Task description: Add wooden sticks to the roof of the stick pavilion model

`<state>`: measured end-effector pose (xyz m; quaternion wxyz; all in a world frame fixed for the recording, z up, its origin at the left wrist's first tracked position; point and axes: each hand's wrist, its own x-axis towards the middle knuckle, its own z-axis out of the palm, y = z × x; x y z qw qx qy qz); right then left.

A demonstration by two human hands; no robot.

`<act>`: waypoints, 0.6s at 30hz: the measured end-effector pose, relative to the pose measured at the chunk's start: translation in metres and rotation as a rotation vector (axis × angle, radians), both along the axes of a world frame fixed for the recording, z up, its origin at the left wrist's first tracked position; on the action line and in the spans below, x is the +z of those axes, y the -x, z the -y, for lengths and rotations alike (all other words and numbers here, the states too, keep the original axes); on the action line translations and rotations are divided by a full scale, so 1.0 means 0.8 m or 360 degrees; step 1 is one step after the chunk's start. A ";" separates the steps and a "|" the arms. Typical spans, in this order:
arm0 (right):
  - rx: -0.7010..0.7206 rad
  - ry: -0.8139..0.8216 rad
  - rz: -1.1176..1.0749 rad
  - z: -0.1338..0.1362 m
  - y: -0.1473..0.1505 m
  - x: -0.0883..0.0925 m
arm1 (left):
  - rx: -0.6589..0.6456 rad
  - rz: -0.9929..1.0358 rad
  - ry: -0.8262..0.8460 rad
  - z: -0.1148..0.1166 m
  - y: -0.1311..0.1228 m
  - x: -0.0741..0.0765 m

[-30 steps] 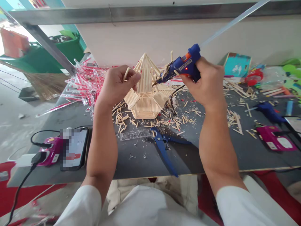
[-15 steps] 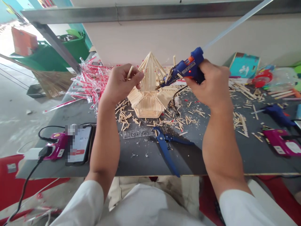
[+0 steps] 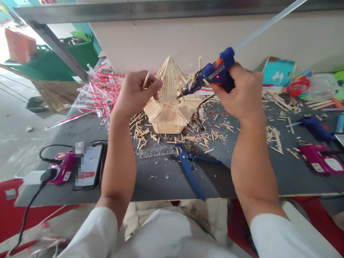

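Observation:
A small house-shaped model of thin wooden sticks (image 3: 170, 116) stands on the table, with a pointed top and slatted, flared roof panels. My right hand (image 3: 240, 89) is wrapped round a blue hot glue gun (image 3: 215, 73) with a lit red light; a long clear glue stick (image 3: 268, 25) juts from its back. The gun's nozzle is at the model's upper part, near the slatted wall; whether it touches I cannot tell. On the model's left side, my left hand (image 3: 141, 89) pinches a short wooden stick (image 3: 146, 80), its fingertips close to the pointed top.
Blue cutters (image 3: 188, 168) and a clear ruler (image 3: 157, 152) lie in front of the model. Stick offcuts are scattered around. Red-and-clear plastic wrappers (image 3: 99, 89) are heaped at left. A phone (image 3: 90, 166) and purple power socket (image 3: 63, 166) sit front left; a second glue gun (image 3: 317, 128) lies right.
The camera view has shifted slightly. Both hands keep their holds, and the glue gun's nozzle stays at nearly the same part of the model.

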<state>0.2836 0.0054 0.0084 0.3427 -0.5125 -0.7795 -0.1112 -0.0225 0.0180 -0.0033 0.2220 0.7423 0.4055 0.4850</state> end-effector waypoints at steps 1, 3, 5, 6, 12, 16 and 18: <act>-0.0002 -0.0005 0.0003 0.000 0.000 0.000 | -0.0007 -0.0005 -0.0002 0.000 0.000 0.000; -0.0025 0.0006 0.0010 -0.001 0.000 0.000 | -0.0022 -0.0012 -0.0006 -0.001 0.000 0.000; -0.0063 0.0033 0.0013 -0.002 0.000 0.001 | -0.0042 -0.0015 -0.0015 -0.001 0.001 0.001; -0.0078 0.0042 0.0012 -0.002 0.000 0.001 | -0.0048 -0.0013 -0.0019 0.000 0.001 0.001; -0.0086 0.0031 -0.0005 -0.001 0.001 0.001 | -0.0016 -0.0014 0.0012 0.008 0.000 0.008; -0.0087 0.0014 0.0008 -0.004 -0.001 -0.002 | -0.0033 0.0009 -0.0007 0.013 -0.002 0.013; -0.0085 0.0005 0.0004 -0.006 -0.002 -0.004 | -0.0039 0.0017 -0.0008 0.014 -0.002 0.014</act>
